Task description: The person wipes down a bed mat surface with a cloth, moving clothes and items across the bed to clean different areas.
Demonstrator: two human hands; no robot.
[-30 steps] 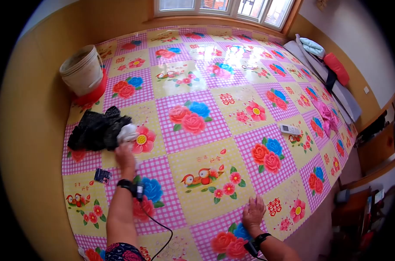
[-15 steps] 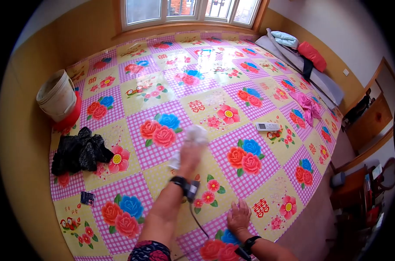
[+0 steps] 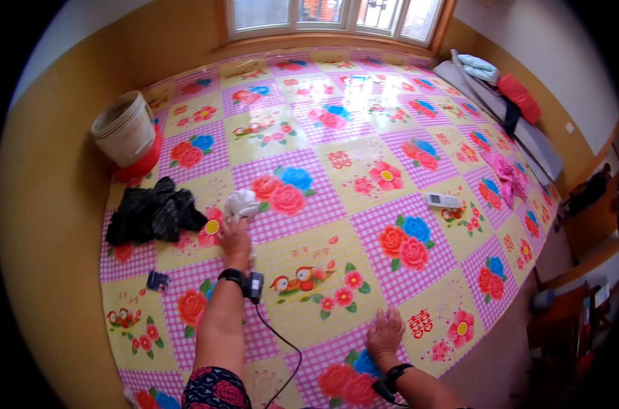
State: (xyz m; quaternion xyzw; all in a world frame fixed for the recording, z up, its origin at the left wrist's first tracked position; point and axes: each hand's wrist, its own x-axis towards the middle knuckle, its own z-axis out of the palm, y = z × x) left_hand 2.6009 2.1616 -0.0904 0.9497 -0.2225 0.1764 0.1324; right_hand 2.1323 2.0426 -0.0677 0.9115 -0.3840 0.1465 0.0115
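A crumpled white cloth (image 3: 242,204) lies under the fingers of my left hand (image 3: 234,238), which presses it against the flowered plastic sheet (image 3: 316,249). A black strap and a small device with a cable circle that wrist. My right hand (image 3: 386,332) rests flat on the sheet near its front edge, fingers stretched out, holding nothing. Just left of the cloth is a bunched black patterned garment (image 3: 156,213). A small dark card or packet (image 3: 158,281) lies to the left of my left forearm.
A dirty white bucket (image 3: 125,133) stands in a red basin (image 3: 142,163) by the left wall. A white remote control (image 3: 444,200) and a pink cloth (image 3: 506,176) lie on the right. Folded bedding (image 3: 507,102) sits at the far right, with the window (image 3: 333,17) behind.
My left hand has swept the white cloth leftward, closer to the black garment. My right hand stays planted on the sheet. The whole view has shifted slightly.
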